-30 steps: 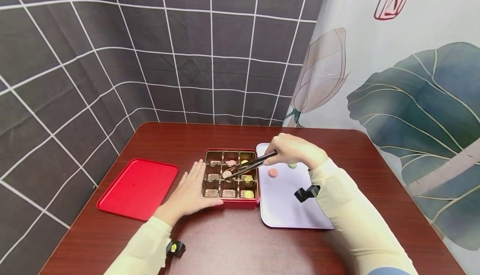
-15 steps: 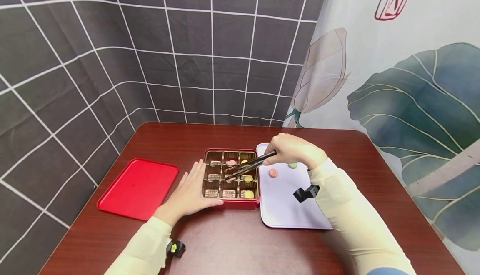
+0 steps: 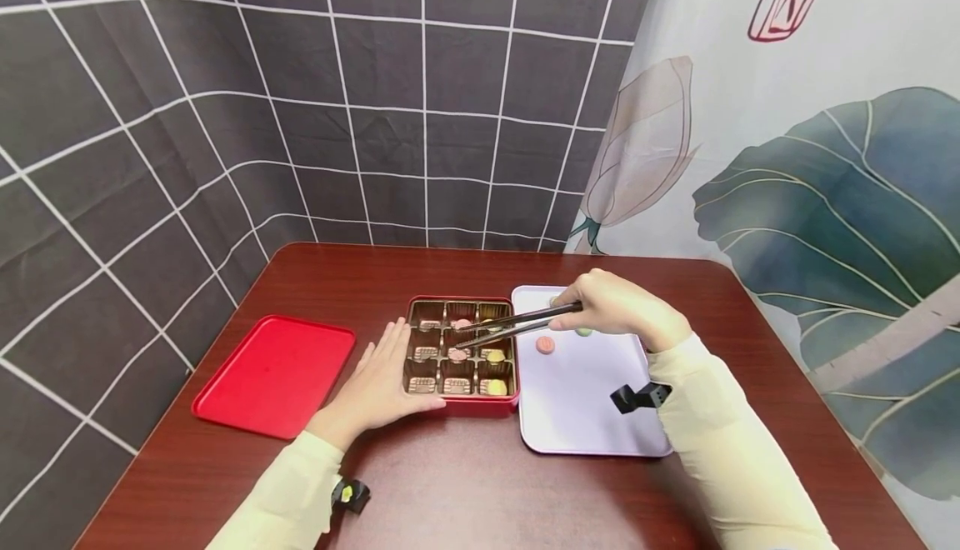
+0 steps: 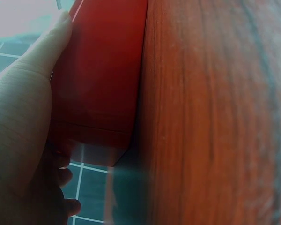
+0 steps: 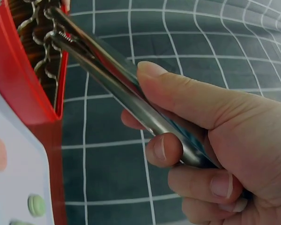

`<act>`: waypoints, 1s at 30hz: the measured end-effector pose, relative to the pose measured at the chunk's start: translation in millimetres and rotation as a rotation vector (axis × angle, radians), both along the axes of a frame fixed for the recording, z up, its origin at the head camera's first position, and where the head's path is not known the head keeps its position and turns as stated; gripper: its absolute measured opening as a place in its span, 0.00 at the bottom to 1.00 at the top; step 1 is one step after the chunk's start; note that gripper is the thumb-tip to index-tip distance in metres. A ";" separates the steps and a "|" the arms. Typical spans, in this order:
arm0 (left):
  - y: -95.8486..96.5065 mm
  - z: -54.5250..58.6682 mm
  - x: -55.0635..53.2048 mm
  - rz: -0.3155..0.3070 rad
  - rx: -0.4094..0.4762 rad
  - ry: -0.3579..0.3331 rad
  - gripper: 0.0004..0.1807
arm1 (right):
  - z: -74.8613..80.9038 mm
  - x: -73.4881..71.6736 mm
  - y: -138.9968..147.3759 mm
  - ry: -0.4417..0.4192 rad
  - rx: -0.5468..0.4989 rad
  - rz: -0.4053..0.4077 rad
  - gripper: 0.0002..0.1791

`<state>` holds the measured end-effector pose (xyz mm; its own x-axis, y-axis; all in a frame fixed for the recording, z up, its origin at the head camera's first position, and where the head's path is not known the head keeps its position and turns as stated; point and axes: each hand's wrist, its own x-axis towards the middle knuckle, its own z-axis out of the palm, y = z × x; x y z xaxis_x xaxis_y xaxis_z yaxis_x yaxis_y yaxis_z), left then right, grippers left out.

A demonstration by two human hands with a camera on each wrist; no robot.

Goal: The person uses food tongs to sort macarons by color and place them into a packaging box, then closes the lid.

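My right hand (image 3: 618, 312) grips metal tongs (image 3: 536, 315), thumb on one arm and fingers curled round the other. The tongs reach over a red box (image 3: 461, 407) with a gold nine-compartment insert, their tips parted. Just below the tips, a pink macaron (image 3: 458, 356) lies in the centre compartment. Another pink macaron (image 3: 462, 325) sits behind it, and yellow macarons (image 3: 496, 356) fill the right column. My left hand (image 3: 378, 387) rests against the box's left side with straight fingers, its thumb along the front wall (image 4: 98, 70).
Right of the box stands a white tray (image 3: 570, 417) with a coral macaron (image 3: 545, 345), a green macaron (image 5: 36, 205) and another partly hidden by the right hand. A red lid-like tray (image 3: 273, 375) lies on the left of the brown table (image 3: 465, 483).
The tongs have let go of the pink macaron, which now lies in the centre compartment. My right hand has drawn back to the right with them. The left hand stays put.
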<state>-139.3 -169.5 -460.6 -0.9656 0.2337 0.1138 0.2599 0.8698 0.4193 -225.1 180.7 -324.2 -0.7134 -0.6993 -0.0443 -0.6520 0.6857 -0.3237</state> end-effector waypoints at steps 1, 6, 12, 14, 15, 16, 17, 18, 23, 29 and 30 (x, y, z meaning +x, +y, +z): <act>-0.2 0.0 0.0 -0.001 0.002 0.000 0.74 | -1.6 1.6 5.3 0.003 -0.014 -0.011 0.07; -2.0 0.1 -0.7 0.000 0.003 -0.012 0.75 | -13.3 10.0 33.5 0.045 -0.086 -0.059 0.14; -3.9 0.6 -2.0 0.002 0.015 0.003 0.74 | -27.5 21.1 64.0 0.032 -0.127 -0.160 0.19; -4.0 0.6 -2.1 0.002 0.017 0.004 0.74 | -32.0 24.8 73.0 0.014 -0.141 -0.200 0.21; -4.0 0.5 -2.1 0.002 0.018 0.004 0.73 | -34.2 26.8 77.4 0.006 -0.150 -0.218 0.21; -3.9 0.5 -2.0 0.003 0.019 -0.001 0.73 | -36.3 28.8 81.7 -0.003 -0.157 -0.235 0.22; -3.6 0.6 -1.9 0.002 0.018 -0.005 0.73 | -38.4 30.8 86.0 -0.011 -0.163 -0.250 0.23; -3.3 0.7 -1.7 0.001 0.020 -0.010 0.74 | -40.8 32.7 90.2 -0.012 -0.166 -0.260 0.23; -1.1 1.4 -0.5 0.002 0.023 -0.027 0.75 | -49.0 39.9 109.1 -0.018 -0.172 -0.312 0.26; -0.2 0.6 0.1 0.010 0.022 -0.031 0.75 | -51.7 45.5 123.9 -0.022 -0.174 -0.358 0.25; 0.1 0.5 0.2 0.011 0.023 -0.033 0.75 | -52.3 46.5 125.6 -0.027 -0.176 -0.366 0.25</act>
<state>-139.1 -169.4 -460.1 -0.9713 0.2213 0.0869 0.2365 0.8626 0.4472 -178.6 306.3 -376.5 -0.9167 -0.3985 0.0308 -0.3651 0.8035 -0.4702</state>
